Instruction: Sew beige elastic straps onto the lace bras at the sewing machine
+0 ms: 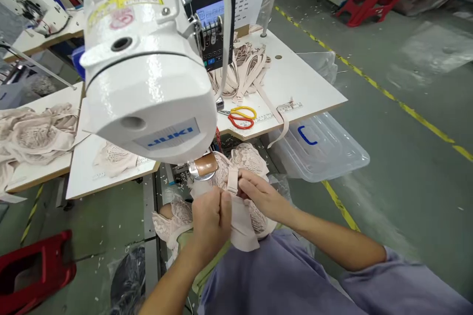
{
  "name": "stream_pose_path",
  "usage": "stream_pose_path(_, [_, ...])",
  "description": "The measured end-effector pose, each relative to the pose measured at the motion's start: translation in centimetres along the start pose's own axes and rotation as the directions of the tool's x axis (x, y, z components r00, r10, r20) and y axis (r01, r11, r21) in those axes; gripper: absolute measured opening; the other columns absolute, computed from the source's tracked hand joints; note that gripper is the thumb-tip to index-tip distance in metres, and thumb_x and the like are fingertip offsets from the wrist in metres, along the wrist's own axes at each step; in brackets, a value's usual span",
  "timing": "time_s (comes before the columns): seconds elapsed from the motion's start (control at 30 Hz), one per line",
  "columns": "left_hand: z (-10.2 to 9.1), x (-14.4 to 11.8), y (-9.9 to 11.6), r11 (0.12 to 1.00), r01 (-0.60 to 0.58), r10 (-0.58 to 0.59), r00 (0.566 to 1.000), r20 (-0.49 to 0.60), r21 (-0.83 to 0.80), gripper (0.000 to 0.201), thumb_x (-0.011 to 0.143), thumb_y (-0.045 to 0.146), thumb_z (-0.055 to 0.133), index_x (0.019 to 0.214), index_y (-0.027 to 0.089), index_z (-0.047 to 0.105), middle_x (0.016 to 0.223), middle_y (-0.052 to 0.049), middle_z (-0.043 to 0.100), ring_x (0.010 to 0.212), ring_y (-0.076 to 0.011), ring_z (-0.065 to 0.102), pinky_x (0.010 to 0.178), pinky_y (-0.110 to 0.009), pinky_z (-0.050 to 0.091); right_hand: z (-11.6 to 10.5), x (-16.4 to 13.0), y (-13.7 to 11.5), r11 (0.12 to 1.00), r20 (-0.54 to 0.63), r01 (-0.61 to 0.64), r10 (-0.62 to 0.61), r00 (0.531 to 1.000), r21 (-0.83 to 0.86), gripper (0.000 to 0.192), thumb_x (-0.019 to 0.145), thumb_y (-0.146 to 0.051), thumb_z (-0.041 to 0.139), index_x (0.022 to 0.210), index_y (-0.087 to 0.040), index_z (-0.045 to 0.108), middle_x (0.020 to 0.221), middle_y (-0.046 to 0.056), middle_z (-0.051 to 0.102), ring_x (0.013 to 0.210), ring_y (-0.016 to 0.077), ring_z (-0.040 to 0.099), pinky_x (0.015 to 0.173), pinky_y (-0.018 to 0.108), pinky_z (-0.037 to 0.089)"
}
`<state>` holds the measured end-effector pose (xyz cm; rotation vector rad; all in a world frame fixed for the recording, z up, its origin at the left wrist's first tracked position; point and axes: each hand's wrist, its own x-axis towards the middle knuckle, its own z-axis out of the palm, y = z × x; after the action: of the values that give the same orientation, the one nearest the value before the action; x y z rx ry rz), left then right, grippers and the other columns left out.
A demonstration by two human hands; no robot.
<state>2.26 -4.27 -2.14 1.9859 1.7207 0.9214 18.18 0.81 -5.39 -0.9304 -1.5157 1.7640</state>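
A beige lace bra (242,219) hangs over my lap, just in front of the sewing machine's work end. My left hand (212,214) is closed in a fist on its fabric; the fingertips are hidden from view. Close beside it, my right hand (256,192) pinches a beige strap (232,179) between thumb and fingers. The strap stands up from the bra, with a slider or folded loop near its lower end. Behind my hands the lace cups (249,157) lie against the machine's arm, near a brown plate (206,165).
The white sewing machine head (148,98) looms over my hands. Scissors (242,117) with red and yellow handles rest on the white table (310,91), near a heap of straps (240,74). A clear lidded bin (325,150) stands at right, a red stool (37,270) at lower left.
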Motion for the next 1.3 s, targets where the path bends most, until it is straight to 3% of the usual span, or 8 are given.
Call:
stream_pose_path(0.1, [-0.4,0.7,0.6,0.925,0.284,-0.294,0.956,-0.001,-0.253,0.04,0.102,0.033,0.035,0.063,0.023,0.034,0.055,0.005,0.041,0.05,-0.0112,0.04,0.049,-0.025,0.03,0.2,2.1,-1.6,1.0,-0.137,0.005,-0.005,0.991,0.001,0.029,0.094,-0.047,0.055,0.088,-0.019,0.058,0.075,0.0,0.059,0.068,0.0134,0.057,0.065,0.025,0.047])
stream_pose_path(0.2, [-0.7,0.8,-0.5,0.921,0.34,-0.36,0.93,-0.082,-0.19,0.035,0.101,0.037,0.04,0.074,0.021,0.055,0.057,0.005,0.049,0.052,-0.0115,0.046,0.052,-0.024,0.034,-0.1,4.7,-2.6,0.997,-0.187,0.048,-0.059,0.981,-0.066,0.022,0.09,-0.041,0.061,0.09,-0.02,0.057,0.072,-0.002,0.061,0.065,0.012,0.057,0.062,0.024,0.044])
stream_pose_path(0.33, [-0.9,0.6,-2.9,0.977,0.203,-0.188,0.966,-0.179,0.07,0.026,0.097,0.031,0.054,0.116,0.019,0.067,0.07,0.001,0.07,0.058,-0.0117,0.059,0.058,-0.023,0.041,-1.0,8.1,-3.0,0.975,-0.167,0.065,-0.102,0.981,-0.212,0.019,0.088,-0.038,0.062,0.091,-0.02,0.056,0.067,-0.005,0.058,0.058,0.0096,0.049,0.056,0.023,0.037])
stream_pose_path(0.43, [-1.0,0.9,-4.0,0.967,0.092,-0.05,0.983,-0.178,0.239,0.029,0.098,0.027,0.051,0.118,0.02,0.071,0.084,-0.003,0.077,0.065,-0.0136,0.065,0.062,-0.024,0.042,-1.6,10.1,-3.3,0.953,-0.101,0.129,-0.161,0.982,-0.274,0.015,0.087,-0.033,0.06,0.089,-0.02,0.055,0.065,-0.006,0.055,0.058,0.0105,0.049,0.059,0.025,0.037])
stream_pose_path(0.5, [-1.2,1.4,-4.2,0.949,0.088,-0.036,0.984,-0.175,0.301,0.032,0.098,0.028,0.05,0.121,0.019,0.071,0.082,-0.004,0.077,0.061,-0.0138,0.064,0.059,-0.025,0.041,-1.8,11.0,-3.7,0.924,-0.061,0.173,-0.205,0.977,-0.34,0.012,0.088,-0.031,0.058,0.089,-0.02,0.055,0.064,-0.006,0.056,0.06,0.0122,0.051,0.063,0.027,0.04])
stream_pose_path(0.87, [-1.4,2.5,-4.4,0.923,0.104,-0.041,0.984,-0.174,0.371,0.03,0.098,0.031,0.05,0.106,0.021,0.077,0.083,-0.005,0.078,0.059,-0.0139,0.064,0.056,-0.024,0.039,-2.1,12.3,-5.8,0.852,-0.008,0.182,-0.213,0.977,-0.492,0.006,0.087,-0.021,0.056,0.09,-0.022,0.061,0.067,-0.002,0.058,0.073,0.0205,0.058,0.081,0.037,0.049])
stream_pose_path(1.07, [-1.5,2.6,-4.2,0.914,0.106,-0.043,0.985,-0.164,0.393,0.029,0.097,0.03,0.051,0.109,0.023,0.076,0.071,-0.003,0.075,0.05,-0.0125,0.055,0.052,-0.025,0.032,-2.5,12.6,-5.6,0.852,0.022,0.194,-0.21,0.977,-0.486,0.009,0.088,-0.024,0.056,0.094,-0.023,0.062,0.069,-0.002,0.061,0.07,0.0196,0.059,0.078,0.036,0.049])
stream_pose_path(1.3, [-1.8,2.5,-4.6,0.912,0.056,0.003,0.99,-0.144,0.407,0.029,0.097,0.031,0.052,0.109,0.021,0.076,0.065,-0.002,0.071,0.052,-0.014,0.058,0.052,-0.025,0.032,-2.9,13.4,-4.5,0.827,0.033,0.229,-0.248,0.968,-0.513,0.014,0.09,-0.032,0.058,0.097,-0.022,0.064,0.068,-0.003,0.062,0.065,0.0158,0.056,0.073,0.031,0.048])
